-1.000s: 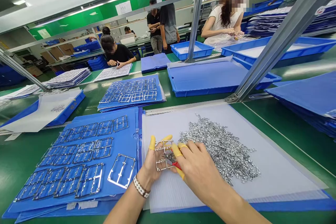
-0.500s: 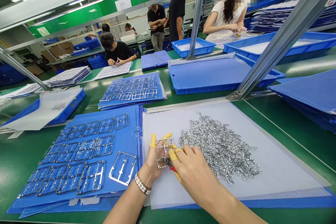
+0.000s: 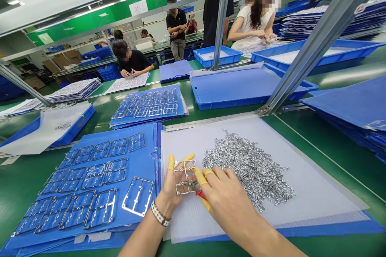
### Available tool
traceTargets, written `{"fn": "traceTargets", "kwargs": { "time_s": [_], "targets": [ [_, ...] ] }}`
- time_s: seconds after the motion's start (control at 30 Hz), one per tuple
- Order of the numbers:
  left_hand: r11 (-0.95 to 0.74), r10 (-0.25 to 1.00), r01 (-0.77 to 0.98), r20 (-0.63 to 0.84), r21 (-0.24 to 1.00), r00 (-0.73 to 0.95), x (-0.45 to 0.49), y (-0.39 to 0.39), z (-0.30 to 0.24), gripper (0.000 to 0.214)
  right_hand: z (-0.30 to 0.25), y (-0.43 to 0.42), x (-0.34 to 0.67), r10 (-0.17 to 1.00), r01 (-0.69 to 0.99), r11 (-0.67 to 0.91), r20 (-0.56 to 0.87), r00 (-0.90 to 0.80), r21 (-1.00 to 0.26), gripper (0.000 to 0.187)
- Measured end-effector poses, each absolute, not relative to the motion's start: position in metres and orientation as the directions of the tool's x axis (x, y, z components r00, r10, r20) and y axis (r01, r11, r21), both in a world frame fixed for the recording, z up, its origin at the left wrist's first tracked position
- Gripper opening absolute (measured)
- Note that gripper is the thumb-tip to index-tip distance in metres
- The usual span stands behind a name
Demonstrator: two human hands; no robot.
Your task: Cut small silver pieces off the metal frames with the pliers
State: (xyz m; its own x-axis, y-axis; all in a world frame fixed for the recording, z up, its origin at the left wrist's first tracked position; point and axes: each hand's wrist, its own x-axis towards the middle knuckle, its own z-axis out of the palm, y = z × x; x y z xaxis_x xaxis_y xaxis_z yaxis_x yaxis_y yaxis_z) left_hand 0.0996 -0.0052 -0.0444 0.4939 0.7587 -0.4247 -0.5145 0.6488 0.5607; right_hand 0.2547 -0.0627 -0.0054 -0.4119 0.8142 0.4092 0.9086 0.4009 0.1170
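Note:
My left hand [image 3: 171, 186], with yellow finger cots, holds up a shiny silver sprue frame [image 3: 186, 168] between thumb and fingers. Red-handled nippers [image 3: 200, 193] are gripped in my right hand [image 3: 224, 196], which also wears yellow cots. Their jaws lie across the lower part of the frame; whether they are closed on a stem I cannot tell. Just right of the hands, a heap of small silver pieces [image 3: 247, 164] covers part of a translucent white sheet [image 3: 187, 225]. To the left, an emptied-looking frame [image 3: 138, 196] lies apart from rows of sprue frames [image 3: 99, 209] on a blue sheet [image 3: 120, 231].
Beyond stand another stack with frames [image 3: 147, 102], a large blue tray [image 3: 235, 86] and a tray with white paper [image 3: 75, 124]. A slanted metal post [image 3: 313, 44] rises at the right, near stacked blue sheets [image 3: 352, 104]. Co-workers [image 3: 132, 60] work across the bench.
The nippers' jaws have shifted left across the lower part of the frame. The whole view has moved slightly, and a standing person in the background appears further right.

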Motion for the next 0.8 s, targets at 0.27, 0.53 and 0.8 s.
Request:
{"fn": "traceTargets", "kwargs": {
  "time_s": [0.27, 0.53, 0.8],
  "targets": [
    [0.683, 0.729, -0.515, -0.432, 0.519, 0.531, 0.095, -0.003, -0.044, 0.079, -0.016, -0.061, 0.268, 0.884, 0.936, 0.346, 0.312, -0.348, 0.062, 0.026],
    [0.653, 0.755, -0.492, -0.447, 0.576, 0.479, 0.096, -0.005, -0.047, 0.077, -0.013, -0.058, 0.258, 0.889, 0.916, 0.39, 0.221, -0.402, 0.095, 0.009],
    [0.659, 0.75, -0.487, -0.454, 0.573, 0.481, 0.096, -0.004, -0.042, 0.077, -0.015, -0.061, 0.259, 0.864, 0.902, 0.402, 0.261, -0.431, 0.158, 0.012]
  ]
}}
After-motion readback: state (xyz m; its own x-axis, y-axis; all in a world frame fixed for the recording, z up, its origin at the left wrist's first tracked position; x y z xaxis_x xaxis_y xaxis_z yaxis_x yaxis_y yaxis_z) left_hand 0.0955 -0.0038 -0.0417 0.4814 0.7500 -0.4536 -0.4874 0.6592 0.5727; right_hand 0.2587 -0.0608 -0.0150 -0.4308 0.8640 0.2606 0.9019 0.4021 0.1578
